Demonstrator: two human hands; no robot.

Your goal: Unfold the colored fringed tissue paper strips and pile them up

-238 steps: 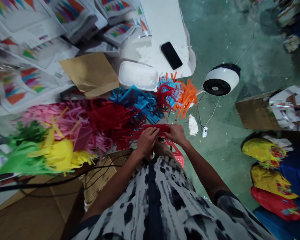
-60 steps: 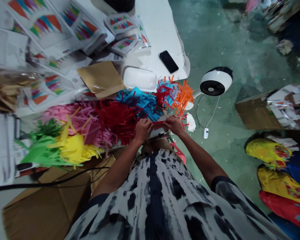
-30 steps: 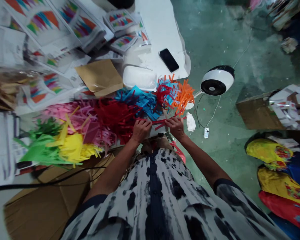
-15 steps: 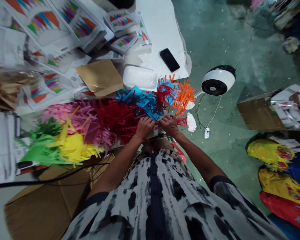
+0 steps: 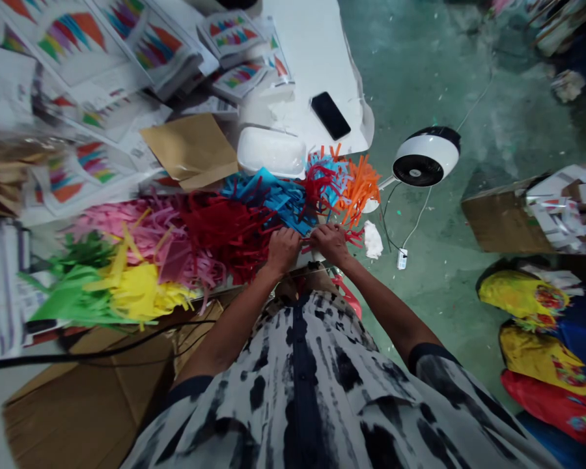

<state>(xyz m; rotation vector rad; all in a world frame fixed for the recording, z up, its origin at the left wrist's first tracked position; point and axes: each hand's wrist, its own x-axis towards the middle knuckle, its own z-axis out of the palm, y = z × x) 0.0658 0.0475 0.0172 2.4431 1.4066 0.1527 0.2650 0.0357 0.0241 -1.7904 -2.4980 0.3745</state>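
My left hand [image 5: 284,249] and my right hand [image 5: 328,242] are close together at the table's front edge. Both are closed, fingers curled and pinched on a piece of red fringed paper [image 5: 353,237], whose strips stick out past my right hand. The pinched part itself is mostly hidden by my fingers. Left of my left hand lies a heap of dark red fringed paper [image 5: 219,225]. Just beyond my hands are blue fringed paper [image 5: 268,195] and a bundle of orange fringed paper [image 5: 361,185]. Pink [image 5: 127,221], yellow [image 5: 141,290] and green fringed paper [image 5: 73,293] lie farther left.
On the table are a white plastic tub [image 5: 271,153], a brown cardboard piece [image 5: 190,148], a black phone [image 5: 331,115] and printed packs [image 5: 73,39]. A white fan [image 5: 427,153] stands right. Cardboard boxes [image 5: 88,397] sit lower left and right [image 5: 498,218]. A dark cable [image 5: 102,352] crosses lower left.
Both hands stay nearly in place, with small finger movements on the red paper. The red strips past my right hand have shifted slightly. The view has moved a little.
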